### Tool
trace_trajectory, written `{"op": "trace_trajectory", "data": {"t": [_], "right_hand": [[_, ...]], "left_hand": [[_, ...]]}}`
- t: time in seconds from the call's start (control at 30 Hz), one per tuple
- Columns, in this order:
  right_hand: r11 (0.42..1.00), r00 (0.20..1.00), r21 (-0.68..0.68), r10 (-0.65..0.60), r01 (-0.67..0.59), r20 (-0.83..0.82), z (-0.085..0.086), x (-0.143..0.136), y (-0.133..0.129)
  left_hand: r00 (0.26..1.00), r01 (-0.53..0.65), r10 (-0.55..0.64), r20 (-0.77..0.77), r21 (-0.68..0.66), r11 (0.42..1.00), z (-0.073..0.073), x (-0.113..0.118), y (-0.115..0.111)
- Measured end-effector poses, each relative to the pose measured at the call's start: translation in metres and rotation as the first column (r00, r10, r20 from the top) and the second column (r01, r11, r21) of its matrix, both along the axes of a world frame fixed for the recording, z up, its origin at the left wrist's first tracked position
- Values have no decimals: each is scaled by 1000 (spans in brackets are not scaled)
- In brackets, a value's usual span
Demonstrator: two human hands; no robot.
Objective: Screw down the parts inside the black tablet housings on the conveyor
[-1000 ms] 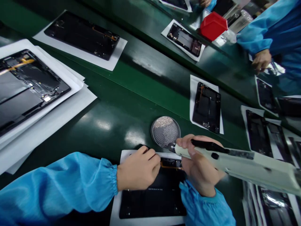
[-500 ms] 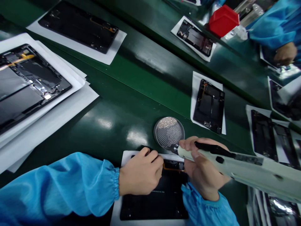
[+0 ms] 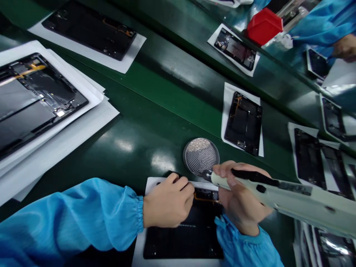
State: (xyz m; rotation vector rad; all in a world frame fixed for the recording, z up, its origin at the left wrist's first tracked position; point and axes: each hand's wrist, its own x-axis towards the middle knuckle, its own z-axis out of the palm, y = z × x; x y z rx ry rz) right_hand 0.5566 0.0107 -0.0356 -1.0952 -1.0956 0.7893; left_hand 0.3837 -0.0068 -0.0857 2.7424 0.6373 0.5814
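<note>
My right hand (image 3: 241,193) is wrapped round a pale electric screwdriver (image 3: 294,202), whose tip points left over the near rim of a round metal dish (image 3: 201,157) of small screws. My left hand (image 3: 169,202) rests with curled fingers on the upper left part of a black device panel (image 3: 183,243); the fingertips are hidden, so what they may hold cannot be made out. The panel lies on a white sheet (image 3: 140,249) at the bottom centre. An orange cable shows along its top edge, between my hands.
Stacked sheets (image 3: 94,115) carry an open device (image 3: 36,96) at left. Another panel (image 3: 89,29) lies at the upper left, and one (image 3: 244,124) right of the dish. Beyond are a red bin (image 3: 264,26) and another person's hand (image 3: 345,47).
The panels on sheets across the bench have shifted slightly left, and the other person's hand has moved right. My hands, the screwdriver and the dish look nearly unchanged.
</note>
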Motion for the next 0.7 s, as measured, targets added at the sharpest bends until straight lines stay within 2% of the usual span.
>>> {"op": "trace_trajectory", "data": {"t": [0.27,0.47,0.57,0.7], "right_hand": [[1000,1000,0,-22,22,-22,-2,0,1],[1000,999,0,-13,13,-50,15,2,-10],[999,999,-12,31,-32,-43,24,0,-23],[993,994,-52,109,-111,-27,19,-7,-35]], "left_hand": [[1000,13,-12,-15,18,1000,0,0,0],[1000,-7,7,12,8,1000,-3,-1,1],[999,-31,31,43,6,999,-2,-1,2],[998,-31,31,47,-5,1000,-1,-1,2]]}}
